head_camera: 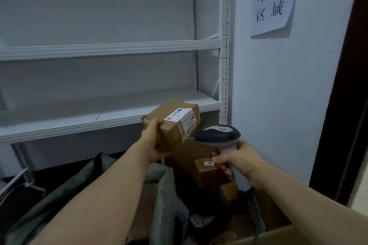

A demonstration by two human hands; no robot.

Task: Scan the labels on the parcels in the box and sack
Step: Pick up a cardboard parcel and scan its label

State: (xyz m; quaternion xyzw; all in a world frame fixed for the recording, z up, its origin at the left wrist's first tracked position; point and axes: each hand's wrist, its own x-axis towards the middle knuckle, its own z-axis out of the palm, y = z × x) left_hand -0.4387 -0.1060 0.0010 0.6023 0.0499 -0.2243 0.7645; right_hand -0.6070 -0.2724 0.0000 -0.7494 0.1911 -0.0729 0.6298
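Observation:
My left hand (154, 143) grips a small brown cardboard parcel (169, 123) from its near end and holds it up in front of the lower shelf. A white shipping label (182, 120) wraps over the parcel's top and right side. My right hand (238, 162) is curled round the handle of a grey and black barcode scanner (218, 135), whose head sits just right of and below the label. Below lie a large open cardboard box (278, 231) with several brown parcels (207, 171) inside, and a grey-green sack (163, 191) to its left.
White metal shelving (111, 48) fills the left and centre, its post (225, 45) standing against a white wall. A paper sign (272, 0) with large characters hangs on that wall. A dark door frame (346, 105) runs down the right edge.

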